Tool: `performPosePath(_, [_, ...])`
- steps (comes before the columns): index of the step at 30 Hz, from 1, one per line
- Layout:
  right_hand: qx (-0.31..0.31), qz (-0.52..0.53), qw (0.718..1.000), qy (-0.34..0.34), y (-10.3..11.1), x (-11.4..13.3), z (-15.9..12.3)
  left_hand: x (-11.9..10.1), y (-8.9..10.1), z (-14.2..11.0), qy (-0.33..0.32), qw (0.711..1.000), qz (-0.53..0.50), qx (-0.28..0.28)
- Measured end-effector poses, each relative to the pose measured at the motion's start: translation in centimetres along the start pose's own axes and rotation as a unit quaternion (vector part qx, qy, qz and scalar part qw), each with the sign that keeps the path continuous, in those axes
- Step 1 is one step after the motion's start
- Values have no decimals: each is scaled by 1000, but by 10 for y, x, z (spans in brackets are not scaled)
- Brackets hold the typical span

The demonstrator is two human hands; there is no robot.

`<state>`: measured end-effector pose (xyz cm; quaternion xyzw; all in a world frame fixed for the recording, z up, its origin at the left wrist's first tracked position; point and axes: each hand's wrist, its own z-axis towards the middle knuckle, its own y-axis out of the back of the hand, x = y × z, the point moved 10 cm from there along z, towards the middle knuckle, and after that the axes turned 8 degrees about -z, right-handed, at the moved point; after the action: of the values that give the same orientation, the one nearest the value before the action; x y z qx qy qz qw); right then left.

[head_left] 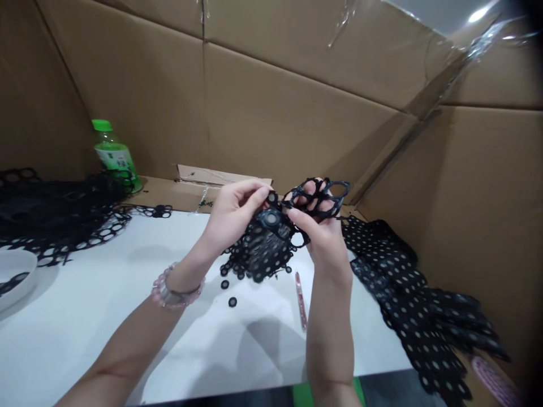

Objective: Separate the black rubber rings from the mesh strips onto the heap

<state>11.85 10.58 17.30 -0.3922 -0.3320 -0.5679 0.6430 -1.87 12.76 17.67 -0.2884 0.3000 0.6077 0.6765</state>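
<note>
Head view, looking forward and down: a black perforated sheet of joined rings [258,249] is held up by both hands above the middle of a white tabletop [76,333]. Its lower part hangs in a ragged clump, and its upper part is spread across the fingers of the right hand.

A ring at the sheet's edge is pinched between the thumb and fingers of the left hand [235,212], which is closed around it. A pink beaded bracelet [176,289] is worn on that wrist. The sheet is gripped by the right hand [318,240] between thumb and forefinger, with the other fingers seen behind its holes.

Small loose black rings [224,284] are scattered just below the clump. Nearby, a slim pink-and-clear pen [301,299] is laid on the table. A heap of black dotted sheet [407,282] is piled to the right, and a black ring mesh [55,209] to the left, beside a shallow white dish [12,277]. A green-capped bottle [114,152] is stood against a brown corrugated cardboard wall [275,102].
</note>
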Motion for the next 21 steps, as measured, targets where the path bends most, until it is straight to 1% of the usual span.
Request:
performPosePath(2, [10,27,999,-16,3,2,1,18,17,10,23,998,-45,-26])
performPosePath(3, [7,45,999,-18,7,5,1,26,27,14,29,998,-45,-45])
performPosePath(4, [-1,65,998,-16,11,8,2,34,35,17,32,998,-25,-55])
performPosePath(5, [-14,84,996,-10,16,11,3,43,38,20,37,998,17,-47])
performPosePath(6, [-29,102,994,-5,21,13,4,53,34,21,46,996,76,-15])
performPosePath(7, [-46,115,992,-3,25,13,5,66,24,19,60,986,149,37])
performPosePath(9, [-64,120,991,-11,28,6,9,100,-1,6,93,942,284,151])
performPosePath(10, [-64,114,991,-20,26,2,10,117,-12,-2,105,918,331,191])
performPosePath(11, [-61,104,992,-29,24,-3,11,131,-21,-9,113,902,358,212])
performPosePath(12, [-56,95,993,-37,22,-7,12,143,-28,-15,118,894,372,220])
performPosePath(14, [-56,81,994,-45,19,-12,13,156,-35,-21,119,892,381,213])
performPosePath(15, [-59,75,994,-47,20,-13,12,157,-36,-21,117,892,385,208])
performPosePath(16, [-62,68,995,-48,21,-13,12,154,-36,-19,114,891,390,203])
performPosePath(17, [-65,62,995,-47,22,-13,12,144,-34,-16,104,895,389,190])
performPosePath(18, [-66,53,995,-45,23,-13,11,127,-30,-11,85,907,378,165])
performPosePath(19, [-67,42,996,-42,25,-12,11,105,-25,-6,60,920,360,139])
performPosePath(21, [-63,21,997,-31,26,-10,10,42,-9,0,-37,965,257,35])
